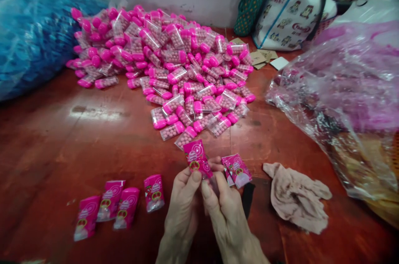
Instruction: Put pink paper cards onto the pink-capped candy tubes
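Note:
Between both thumbs and fingers I hold a pink printed sleeve (197, 156), upright in front of me. My left hand (183, 199) pinches its lower left side, and my right hand (222, 203) pinches the lower right. Whether a candy box sits inside the sleeve is hidden by my fingers. Just right of my right hand lie a couple of flat pink sleeves (238, 171), overlapping. To the left rest several pink-wrapped packs (126, 210), one of them (153, 193) nearer my left hand. Beyond my hands spreads a large heap of clear boxes of pink balls with pink caps (187, 70).
A crumpled pale cloth (297, 197) lies at right, near a black strip (247, 199). A big clear bag with pink contents (349, 89) fills the right side. A blue bag (34, 31) stands at far left. Printed tote bag (285, 14) and cardboard scraps (263, 57) are by the wall.

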The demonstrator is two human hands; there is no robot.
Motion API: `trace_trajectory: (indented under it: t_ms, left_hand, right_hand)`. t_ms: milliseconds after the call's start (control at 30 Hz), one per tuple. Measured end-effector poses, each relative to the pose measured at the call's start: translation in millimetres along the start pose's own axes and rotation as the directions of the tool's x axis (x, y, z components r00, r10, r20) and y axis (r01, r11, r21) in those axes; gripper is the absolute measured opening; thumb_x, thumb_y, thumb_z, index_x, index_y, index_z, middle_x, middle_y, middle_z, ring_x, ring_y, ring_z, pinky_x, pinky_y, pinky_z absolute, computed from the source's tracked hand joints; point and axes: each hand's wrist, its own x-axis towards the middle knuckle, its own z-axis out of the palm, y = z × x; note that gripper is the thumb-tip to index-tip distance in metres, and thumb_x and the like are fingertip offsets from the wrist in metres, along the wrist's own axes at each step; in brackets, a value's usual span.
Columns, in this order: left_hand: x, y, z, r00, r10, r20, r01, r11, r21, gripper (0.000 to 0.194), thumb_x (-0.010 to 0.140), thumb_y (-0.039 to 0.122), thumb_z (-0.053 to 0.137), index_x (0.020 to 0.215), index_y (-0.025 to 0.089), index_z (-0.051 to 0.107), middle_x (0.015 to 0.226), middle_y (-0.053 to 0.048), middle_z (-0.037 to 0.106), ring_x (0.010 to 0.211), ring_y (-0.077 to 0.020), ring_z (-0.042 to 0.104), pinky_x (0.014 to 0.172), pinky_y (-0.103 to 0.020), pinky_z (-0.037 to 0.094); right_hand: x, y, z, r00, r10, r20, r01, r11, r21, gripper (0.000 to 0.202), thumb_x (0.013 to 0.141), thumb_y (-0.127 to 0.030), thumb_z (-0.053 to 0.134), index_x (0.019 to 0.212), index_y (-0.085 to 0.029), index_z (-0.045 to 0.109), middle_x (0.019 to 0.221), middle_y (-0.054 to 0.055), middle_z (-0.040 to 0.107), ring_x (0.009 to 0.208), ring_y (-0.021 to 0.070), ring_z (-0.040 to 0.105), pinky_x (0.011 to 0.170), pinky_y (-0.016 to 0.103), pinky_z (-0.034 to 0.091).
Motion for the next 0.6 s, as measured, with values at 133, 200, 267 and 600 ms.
trace_trajectory:
  t_ms: [133, 200, 267, 600]
  left_hand:
    - [3, -1, -0.6, 0.996, -0.058, -0.07, 0.055, 0.998, -0.045, 0.018, 0.074, 0.029, 0.064, 0.081, 0.013, 0.069, 0.073, -0.007, 0.069, 0.072, -0.0185, 0.065, 0.071, -0.029, 0.05]
    - [6, 0, -2.4, 0.993, -0.046, -0.108, 0.039, 0.997, -0.067, 0.017, 0.073, 0.029, 0.066, 0.077, 0.012, 0.068, 0.065, -0.005, 0.067, 0.063, -0.0155, 0.063, 0.067, -0.028, 0.05]
    - [7, 3, -3.7, 0.993, -0.012, -0.113, 0.006, 0.998, -0.055, 0.015, 0.07, 0.027, 0.069, 0.072, 0.012, 0.067, 0.059, -0.002, 0.065, 0.054, -0.0122, 0.059, 0.062, -0.025, 0.05]
    - [7, -4, -6.2, 0.988, 0.06, -0.14, -0.061, 0.998, 0.0, 0.006, 0.074, 0.022, 0.064, 0.076, 0.017, 0.066, 0.062, 0.0, 0.067, 0.062, -0.0132, 0.063, 0.065, -0.023, 0.049]
  right_hand:
    - [1, 4, -1, 0.998, 0.022, -0.055, -0.021, 1.0, 0.022, 0.023, 0.091, -0.026, 0.04, 0.113, -0.021, 0.047, 0.084, 0.003, 0.068, 0.067, 0.0147, 0.067, 0.057, 0.02, 0.052]
    - [1, 6, -2, 0.993, 0.004, -0.117, -0.012, 0.998, -0.063, 0.032, 0.089, -0.027, 0.045, 0.12, -0.019, 0.043, 0.101, 0.008, 0.066, 0.083, 0.0181, 0.067, 0.068, 0.025, 0.054]
    - [3, 8, -4, 0.98, -0.097, -0.173, 0.058, 0.975, -0.214, 0.04, 0.089, -0.03, 0.046, 0.126, -0.017, 0.042, 0.109, 0.012, 0.063, 0.094, 0.0228, 0.063, 0.074, 0.033, 0.054]
    - [6, 27, 15, 0.845, -0.463, -0.269, 0.323, 0.841, -0.434, 0.042, 0.081, -0.006, 0.056, 0.122, -0.012, 0.049, 0.085, 0.012, 0.065, 0.074, 0.0201, 0.059, 0.062, 0.033, 0.052]
